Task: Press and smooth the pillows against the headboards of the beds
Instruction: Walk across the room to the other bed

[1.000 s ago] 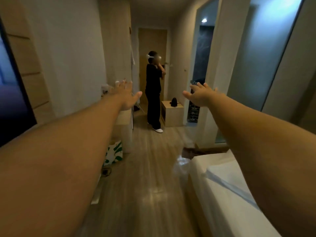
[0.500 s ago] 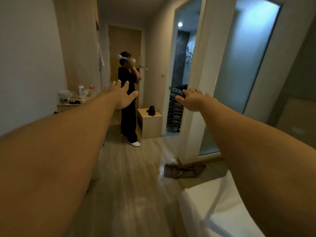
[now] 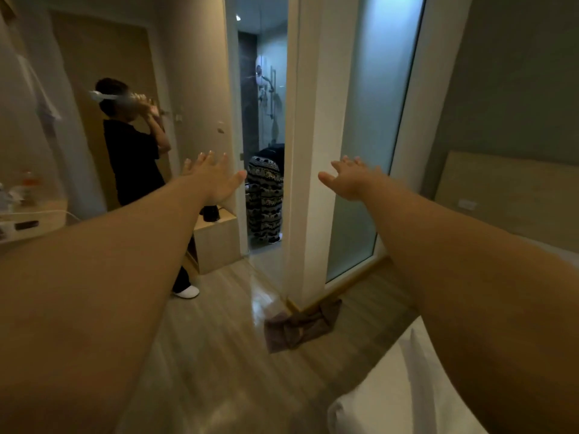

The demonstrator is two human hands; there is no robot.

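Note:
Both my arms stretch straight out in front of me. My left hand (image 3: 213,178) is open with fingers spread, palm forward, holding nothing. My right hand (image 3: 349,180) is open too, fingers apart, in the air before a white door frame. A white bed (image 3: 391,393) shows at the lower right, its corner under my right forearm. A light wooden headboard (image 3: 507,195) stands against the grey wall at the right. No pillow is visible; my right arm hides much of the bed.
Another person in black (image 3: 131,158) stands in the hallway at the left, hands raised to a headset. A small wooden cabinet (image 3: 216,242) sits by the open bathroom doorway. A brown cloth (image 3: 297,327) lies on the wooden floor near the frosted glass panel (image 3: 369,151). A cluttered desk (image 3: 28,220) is at far left.
The view has swung to the right: the person and hallway slid left, and the headboard and grey wall came into sight. Both hands stay outstretched and open.

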